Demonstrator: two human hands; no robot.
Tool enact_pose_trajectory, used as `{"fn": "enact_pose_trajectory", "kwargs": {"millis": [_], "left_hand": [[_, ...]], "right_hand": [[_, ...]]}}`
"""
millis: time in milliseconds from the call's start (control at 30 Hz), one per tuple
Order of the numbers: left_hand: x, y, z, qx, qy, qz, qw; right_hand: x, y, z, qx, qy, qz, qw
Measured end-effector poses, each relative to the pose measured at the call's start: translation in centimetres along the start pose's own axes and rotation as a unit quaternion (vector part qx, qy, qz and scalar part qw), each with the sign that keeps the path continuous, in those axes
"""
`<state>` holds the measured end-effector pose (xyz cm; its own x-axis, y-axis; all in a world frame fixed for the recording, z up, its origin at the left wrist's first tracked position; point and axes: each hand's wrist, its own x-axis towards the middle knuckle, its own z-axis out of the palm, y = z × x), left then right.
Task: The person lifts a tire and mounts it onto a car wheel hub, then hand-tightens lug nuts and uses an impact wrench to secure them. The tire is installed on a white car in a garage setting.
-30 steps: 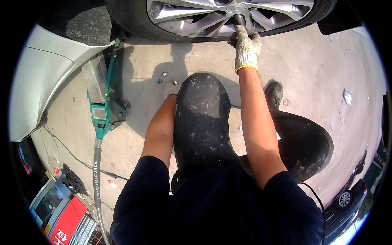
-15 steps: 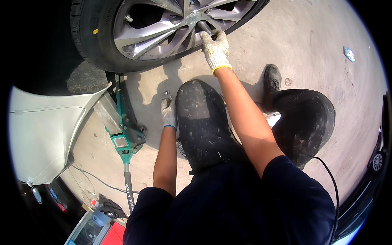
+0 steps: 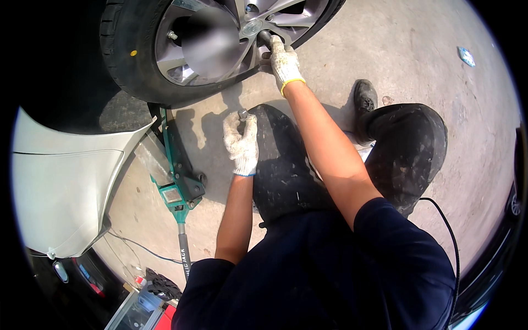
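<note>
A car wheel with silver spokes fills the top of the view, its black tyre around the rim. My right hand, in a white knit glove with a yellow cuff, is closed around a dark cylindrical socket that points into the wheel near its centre cap. My left hand, gloved with a blue cuff, is raised beside my knee. Its thumb and finger pinch a small metal lug nut. A round blurred patch hides part of the spokes.
A green hydraulic floor jack stands left of my left arm, its grey handle toward me. Beyond it is a pale car body panel. A toolbox sits lower left, a black cable at right, a small wrapper on the floor.
My left hand has come up from near the floor with the lug nut, which lay on the ground before. My right hand stays at the socket, its fingers shifted. The view has moved slightly.
</note>
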<state>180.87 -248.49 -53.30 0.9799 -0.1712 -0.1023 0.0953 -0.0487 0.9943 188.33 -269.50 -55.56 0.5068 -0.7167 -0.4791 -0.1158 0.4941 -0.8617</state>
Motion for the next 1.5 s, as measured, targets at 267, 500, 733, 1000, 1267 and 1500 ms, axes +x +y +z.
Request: {"fn": "enact_pose_trajectory", "kwargs": {"millis": [267, 500, 733, 1000, 1267, 1500], "left_hand": [[0.4, -0.4, -0.1, 0.066, -0.005, 0.027, 0.997], [0.3, -1.3, -1.1, 0.144, -0.008, 0.079, 0.986], [0.0, -1.2, -1.4, 0.158, 0.003, 0.085, 0.984], [1.9, -0.2, -1.6, 0.068, 0.009, 0.023, 0.997], [8.3, 2.6, -1.0, 0.227, -0.094, 0.067, 0.967], [9.3, 3.8, -0.3, 0.298, -0.128, 0.099, 0.941]], "right_hand": [[-0.1, -0.9, 0.1, -0.004, 0.000, 0.000, 1.000], [-0.5, -1.8, 0.3, 0.222, -0.093, 0.186, 0.953], [0.0, -2.1, 0.5, 0.184, -0.111, 0.114, 0.970], [-2.5, -1.2, -3.1, 0.031, -0.098, 0.052, 0.993], [-6.3, -6.4, -4.3, -0.267, -0.330, -0.030, 0.905], [-5.9, -7.1, -5.1, -0.341, -0.339, -0.010, 0.877]]}}
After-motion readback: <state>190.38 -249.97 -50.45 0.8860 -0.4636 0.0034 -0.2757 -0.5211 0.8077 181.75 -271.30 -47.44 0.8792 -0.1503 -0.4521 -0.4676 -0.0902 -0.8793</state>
